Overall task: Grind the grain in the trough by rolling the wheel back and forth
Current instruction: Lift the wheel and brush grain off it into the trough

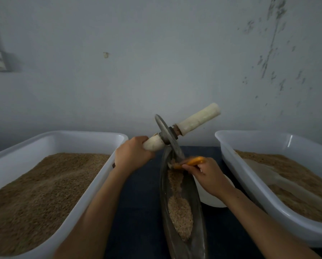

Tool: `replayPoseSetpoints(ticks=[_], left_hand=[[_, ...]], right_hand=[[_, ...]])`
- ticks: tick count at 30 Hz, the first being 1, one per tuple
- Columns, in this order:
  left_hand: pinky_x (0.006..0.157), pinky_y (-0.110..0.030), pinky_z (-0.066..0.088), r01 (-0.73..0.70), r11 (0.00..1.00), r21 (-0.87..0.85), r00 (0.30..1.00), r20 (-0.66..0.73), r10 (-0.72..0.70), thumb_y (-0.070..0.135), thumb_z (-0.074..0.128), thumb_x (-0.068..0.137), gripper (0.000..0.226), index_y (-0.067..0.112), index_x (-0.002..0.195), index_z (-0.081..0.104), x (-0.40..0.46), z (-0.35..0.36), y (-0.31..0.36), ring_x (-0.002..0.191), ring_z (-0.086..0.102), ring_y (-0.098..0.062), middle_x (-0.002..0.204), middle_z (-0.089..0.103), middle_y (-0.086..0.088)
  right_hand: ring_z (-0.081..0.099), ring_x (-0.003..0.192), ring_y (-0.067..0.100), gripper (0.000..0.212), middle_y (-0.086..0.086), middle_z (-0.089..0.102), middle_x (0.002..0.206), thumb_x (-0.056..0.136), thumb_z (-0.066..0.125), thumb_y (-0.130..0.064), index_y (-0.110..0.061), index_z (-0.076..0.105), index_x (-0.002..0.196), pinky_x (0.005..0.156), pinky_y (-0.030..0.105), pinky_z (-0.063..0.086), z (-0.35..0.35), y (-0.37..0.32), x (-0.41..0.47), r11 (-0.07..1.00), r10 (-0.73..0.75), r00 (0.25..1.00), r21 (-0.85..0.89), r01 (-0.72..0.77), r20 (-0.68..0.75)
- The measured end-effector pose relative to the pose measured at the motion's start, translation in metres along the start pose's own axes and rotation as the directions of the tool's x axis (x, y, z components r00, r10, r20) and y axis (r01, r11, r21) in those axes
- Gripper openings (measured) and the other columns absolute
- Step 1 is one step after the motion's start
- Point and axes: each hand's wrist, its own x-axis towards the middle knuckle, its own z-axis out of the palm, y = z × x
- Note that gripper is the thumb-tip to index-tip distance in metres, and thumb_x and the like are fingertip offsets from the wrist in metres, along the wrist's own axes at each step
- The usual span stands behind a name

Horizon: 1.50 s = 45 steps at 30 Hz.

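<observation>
- Setting: a scuffed pale wall stands behind a dark-covered table; lighting is dim.
- The trough, a narrow boat-shaped metal vessel, lies on the table between the two forearms. Its long axis runs from the person out toward the wall.
- The grain sits along the trough floor, heaped at the near-middle and thinner toward the far end.
- The wheel, a metal disc on a cross axle, is lifted and canted at the far end of the trough. Its lower rim dips toward the channel; whether it touches the metal cannot be told.
- The axle stands oblique to the trough, the right handle raised toward the wall and held by nothing.
- The left hand is clenched round the left handle and carries the wheel alone.
- The right hand pinches an orange tool, probably a small brush or scraper, at the wheel's lower rim, where grain clings.
- Judgement: rolling calls for the wheel set upright in the channel with the axle square across the trough, travel running toward and away from the person. The right hand is nearer the free handle once the tool is put down.
- Surroundings: a left tub and a right tub, both white and holding grain, flank the trough; a white bowl lies under the right wrist.
</observation>
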Motion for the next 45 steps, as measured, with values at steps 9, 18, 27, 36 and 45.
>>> replayPoseSetpoints(ticks=[9,18,27,36,45], left_hand=[[0.068,-0.03,0.042,-0.025,0.998,0.049,0.999,-0.035,0.027,0.036,0.061,0.08,0.01,0.029,0.088,0.061,-0.002,-0.004,0.007,0.078,0.057,-0.017,0.078,0.061,0.006],[0.063,-0.028,0.038,-0.01,0.999,0.038,1.0,-0.022,0.011,0.034,0.061,0.078,0.012,0.03,0.09,0.061,0.0,-0.006,0.007,0.075,0.056,-0.015,0.074,0.059,0.009],[0.076,-0.034,0.049,-0.009,0.999,0.039,1.0,0.002,0.009,0.036,0.06,0.082,0.018,0.027,0.097,0.064,-0.002,-0.004,0.008,0.084,0.061,-0.019,0.087,0.065,0.004],[0.068,-0.031,0.046,0.036,0.999,-0.001,0.999,-0.027,-0.036,0.032,0.061,0.079,0.01,0.026,0.087,0.062,-0.002,-0.002,0.006,0.076,0.059,-0.016,0.075,0.062,0.006],[0.068,-0.031,0.045,0.03,0.999,-0.013,0.999,-0.03,-0.031,0.033,0.06,0.081,0.013,0.026,0.092,0.063,-0.002,-0.003,0.004,0.079,0.059,-0.017,0.079,0.063,0.004]], right_hand=[[0.067,0.083,0.009,0.026,0.001,0.073,0.09,0.093,0.057,-0.025,-0.006,0.075,0.095,0.077,0.025,0.053,-0.011,-0.019,-0.01,0.981,-0.175,0.982,-0.098,0.167,-0.072],[0.056,0.082,-0.002,0.017,0.0,0.067,0.094,0.095,0.059,-0.017,-0.013,0.072,0.106,0.075,0.008,0.039,0.012,-0.007,0.0,0.958,-0.149,0.989,-0.247,0.145,-0.001],[0.054,0.053,0.015,0.034,0.005,0.056,0.058,0.098,0.051,-0.018,-0.005,0.058,0.068,0.054,0.027,0.045,0.006,-0.014,-0.006,0.997,-0.039,0.999,0.072,0.039,-0.001],[0.051,0.078,0.002,0.017,0.001,0.065,0.09,0.096,0.055,-0.015,-0.009,0.07,0.103,0.068,0.006,0.035,0.017,-0.006,0.002,0.944,-0.148,0.989,-0.299,0.141,0.0],[0.063,0.07,0.011,0.03,0.002,0.066,0.075,0.099,0.049,-0.027,-0.009,0.067,0.084,0.07,0.025,0.051,0.006,-0.027,-0.002,0.994,0.096,0.977,-0.065,-0.086,0.189]])
